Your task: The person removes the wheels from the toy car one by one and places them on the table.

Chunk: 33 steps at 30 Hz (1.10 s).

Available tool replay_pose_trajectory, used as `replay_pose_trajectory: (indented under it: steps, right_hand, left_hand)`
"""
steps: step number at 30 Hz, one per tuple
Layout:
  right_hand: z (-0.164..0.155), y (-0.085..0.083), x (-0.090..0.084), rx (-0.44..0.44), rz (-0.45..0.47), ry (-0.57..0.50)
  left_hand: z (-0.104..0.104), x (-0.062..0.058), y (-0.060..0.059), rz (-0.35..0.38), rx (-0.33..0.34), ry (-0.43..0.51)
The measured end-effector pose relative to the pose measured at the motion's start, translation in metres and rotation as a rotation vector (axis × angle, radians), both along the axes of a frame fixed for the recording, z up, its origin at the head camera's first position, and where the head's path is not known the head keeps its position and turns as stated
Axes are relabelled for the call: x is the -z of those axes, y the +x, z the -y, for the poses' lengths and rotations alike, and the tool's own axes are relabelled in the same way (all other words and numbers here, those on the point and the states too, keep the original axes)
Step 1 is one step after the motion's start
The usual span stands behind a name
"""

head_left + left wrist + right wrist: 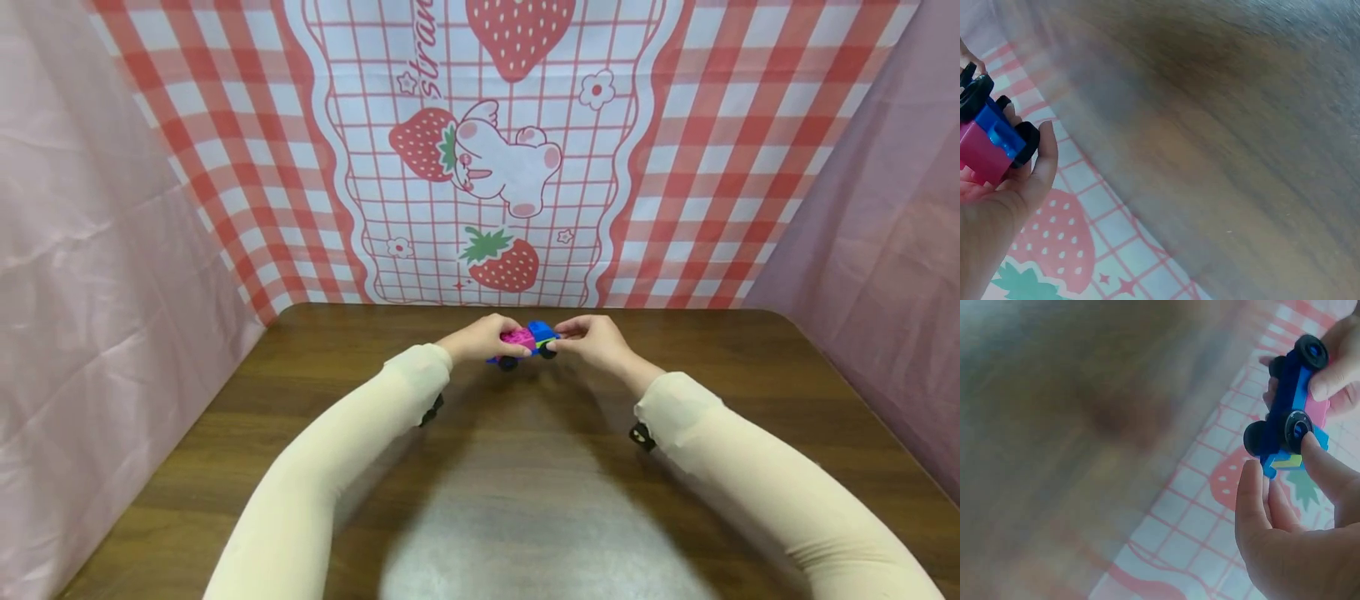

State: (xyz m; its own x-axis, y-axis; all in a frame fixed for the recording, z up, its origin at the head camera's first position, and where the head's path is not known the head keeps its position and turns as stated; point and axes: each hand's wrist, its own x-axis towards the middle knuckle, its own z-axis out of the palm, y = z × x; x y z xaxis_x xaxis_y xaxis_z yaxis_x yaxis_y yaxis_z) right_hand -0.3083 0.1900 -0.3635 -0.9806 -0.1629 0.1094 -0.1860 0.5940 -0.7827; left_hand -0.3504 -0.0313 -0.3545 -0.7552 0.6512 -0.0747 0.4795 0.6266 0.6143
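A small blue-and-pink toy car (527, 342) with black wheels is held just above the far end of a brown wooden table (300, 417), between two hands. The left hand (480, 340) curls its fingers around the pink end, the thumb lying alongside a wheel. The right hand (594, 340) pinches the blue end, one fingertip (1310, 445) pressed on a wheel hub. Cream sleeves (337, 467) cover both forearms. Behind the table hangs a red-checked strawberry cloth (480, 167), flanked by pink sheeting (90, 292).
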Motion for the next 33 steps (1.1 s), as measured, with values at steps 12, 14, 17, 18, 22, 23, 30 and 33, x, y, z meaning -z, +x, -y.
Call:
replay_pose_trajectory:
  steps: [12,14,17,18,22,23,30,33]
  right_hand:
    - [0.004,0.010,-0.028,0.018,0.007,-0.015]
    - [0.006,0.012,-0.034,0.027,-0.005,-0.023]
    - [0.008,0.015,-0.042,0.029,-0.007,-0.038]
    - [0.008,0.016,-0.044,0.029,-0.006,-0.044]
    - [0.012,0.021,-0.050,0.021,-0.005,-0.059]
    - [0.014,0.022,-0.050,0.018,-0.008,-0.060]
    - [0.023,0.029,-0.057,0.012,-0.019,-0.092]
    - [0.025,0.031,-0.060,0.009,-0.027,-0.103]
  left_hand:
    - [0.008,-0.019,0.017,0.022,0.014,0.065]
    - [0.010,-0.022,0.019,0.029,0.003,0.090]
    - [0.012,-0.026,0.022,0.030,-0.002,0.111]
    - [0.013,-0.027,0.022,0.025,-0.002,0.113]
    - [0.017,-0.031,0.026,0.029,0.001,0.118]
    - [0.019,-0.032,0.027,0.037,0.000,0.120]
    - [0.029,-0.039,0.036,0.068,-0.003,0.137]
    - [0.032,-0.044,0.040,0.084,-0.017,0.156]
